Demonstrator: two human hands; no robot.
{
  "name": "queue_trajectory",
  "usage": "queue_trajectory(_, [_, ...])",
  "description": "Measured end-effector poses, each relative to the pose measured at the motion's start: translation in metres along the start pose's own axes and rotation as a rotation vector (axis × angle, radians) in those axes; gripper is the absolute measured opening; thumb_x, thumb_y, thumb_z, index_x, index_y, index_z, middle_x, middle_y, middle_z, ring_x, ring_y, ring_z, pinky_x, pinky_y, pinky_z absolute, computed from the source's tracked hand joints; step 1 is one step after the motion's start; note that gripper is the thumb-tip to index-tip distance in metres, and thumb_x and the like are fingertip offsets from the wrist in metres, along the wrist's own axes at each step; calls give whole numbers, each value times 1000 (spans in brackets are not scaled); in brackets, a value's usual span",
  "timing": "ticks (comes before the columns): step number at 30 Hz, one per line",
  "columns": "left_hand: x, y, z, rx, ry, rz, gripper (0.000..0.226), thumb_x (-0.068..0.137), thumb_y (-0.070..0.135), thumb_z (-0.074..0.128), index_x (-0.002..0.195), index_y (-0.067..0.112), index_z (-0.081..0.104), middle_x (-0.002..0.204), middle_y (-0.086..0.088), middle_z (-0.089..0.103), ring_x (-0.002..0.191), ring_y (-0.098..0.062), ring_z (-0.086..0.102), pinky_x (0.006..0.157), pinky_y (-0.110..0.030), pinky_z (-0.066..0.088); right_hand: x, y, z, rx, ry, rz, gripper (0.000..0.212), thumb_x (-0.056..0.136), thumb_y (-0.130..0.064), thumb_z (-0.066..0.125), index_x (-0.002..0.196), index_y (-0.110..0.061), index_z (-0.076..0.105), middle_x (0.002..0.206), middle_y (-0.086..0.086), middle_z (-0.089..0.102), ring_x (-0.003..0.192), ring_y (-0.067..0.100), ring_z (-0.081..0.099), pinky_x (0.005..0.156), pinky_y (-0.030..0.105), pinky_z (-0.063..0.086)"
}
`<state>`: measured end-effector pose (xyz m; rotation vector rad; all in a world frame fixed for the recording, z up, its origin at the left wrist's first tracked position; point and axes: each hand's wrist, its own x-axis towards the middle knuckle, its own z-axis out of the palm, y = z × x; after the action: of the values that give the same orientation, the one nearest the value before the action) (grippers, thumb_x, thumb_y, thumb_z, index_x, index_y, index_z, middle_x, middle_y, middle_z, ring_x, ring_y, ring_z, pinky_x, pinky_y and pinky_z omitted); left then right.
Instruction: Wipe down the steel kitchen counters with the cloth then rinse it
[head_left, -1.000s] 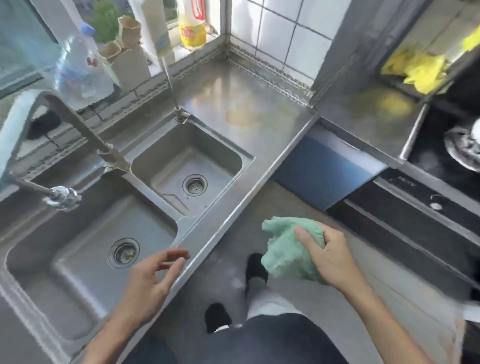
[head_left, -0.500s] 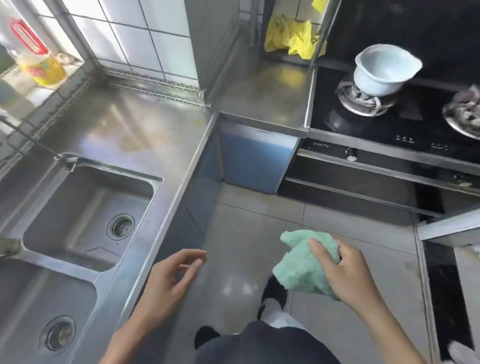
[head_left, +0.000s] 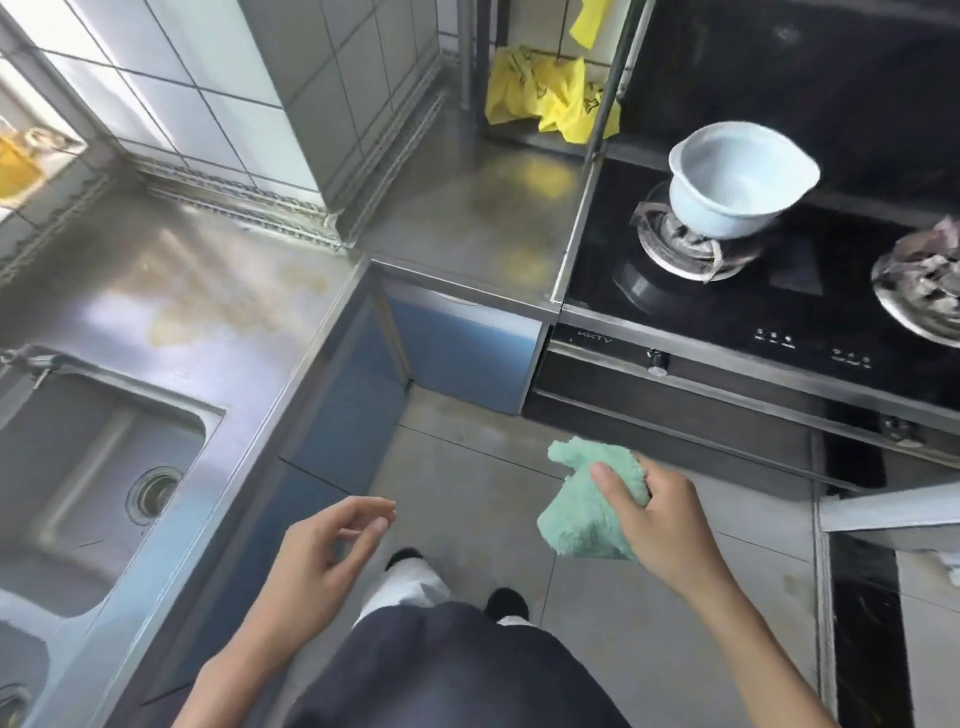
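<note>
My right hand grips a crumpled green cloth in the air above the floor, in front of the stove. My left hand hangs beside the counter's front edge with loosely curled fingers and holds nothing. The steel counter runs along the left, with yellowish stains near its corner. A second, smaller steel counter section lies between the tiled column and the stove. The steel sink is set into the left counter.
A black gas stove stands at the right with a pale blue pot on one burner. Yellow bags lie at the back of the small counter. Blue cabinet fronts are below. A yellow bottle sits at the far left.
The view has swung right from the sink toward the stove. Both hands kept their pose, the right one still holding the cloth; the left has moved off the sink edge.
</note>
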<state>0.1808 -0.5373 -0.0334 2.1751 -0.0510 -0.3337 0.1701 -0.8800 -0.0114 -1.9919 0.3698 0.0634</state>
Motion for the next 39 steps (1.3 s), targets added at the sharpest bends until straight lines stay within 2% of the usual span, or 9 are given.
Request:
queue_trajectory(3, [26,-1,0,-17,-1,-35,16,100,21,67,106,31,77,104,22,79,96,0,75,87,-17,54,32,0,-3,-4,1,6,13,98,-28,67,91,-21,76,83,0,77,81,18,70,72,29,53])
queue_trajectory(7, [77,-4,-2,-43,-5,-52,17,101,21,66,105,33,77,104,20,79,94,-4,76,85,-16,55,75,-8,2,5,7,9,11,98,-29,67,91,-29,75,81,-12,76,75,5,69,65,15,49])
queue_trajectory(13, [180,2,-20,-61,-45,-12,16,102,19,65,105,30,77,102,21,79,97,-2,74,83,-9,51,148,-37,13,42,39,18,12,100,-29,64,96,-32,75,88,-19,76,84,-3,70,69,7,47])
queue_trajectory(21, [323,23,-62,-45,-164,75,17,102,18,65,109,28,77,103,17,80,101,0,73,86,-9,50,249,-79,29,0,177,-10,19,98,-39,65,83,-33,74,77,-12,76,75,4,70,59,17,50])
queue_trajectory(25, [377,37,-74,6,-208,122,15,102,17,65,109,22,78,104,19,80,101,3,72,87,-5,46,289,-96,32,21,220,-47,31,96,-37,66,66,-41,66,62,-16,67,60,-3,60,52,11,42])
queue_trajectory(28, [407,46,-76,25,-230,135,16,101,14,66,108,17,79,102,18,80,100,4,72,87,-7,48,320,-103,31,31,204,-42,37,95,-37,66,59,-33,60,51,-14,51,50,1,45,48,14,34])
queue_trajectory(31, [431,54,-75,12,-230,124,18,100,24,64,108,19,80,102,16,80,99,2,73,90,-15,53,352,-103,26,25,156,-68,36,97,-34,67,62,-29,64,50,-4,50,49,1,42,47,14,32])
queue_trajectory(35, [456,67,-66,-40,-208,60,19,99,30,63,110,25,77,104,18,80,100,-2,75,91,-21,57,399,-104,15,51,85,-97,52,96,-41,68,73,5,65,62,20,55,55,9,44,49,32,35])
queue_trajectory(39, [479,89,-38,-156,-225,-59,32,96,43,58,121,27,69,107,16,81,105,-2,74,96,-28,57,442,-108,6,110,7,-100,61,93,-44,68,61,4,50,54,12,40,54,16,35,50,36,26])
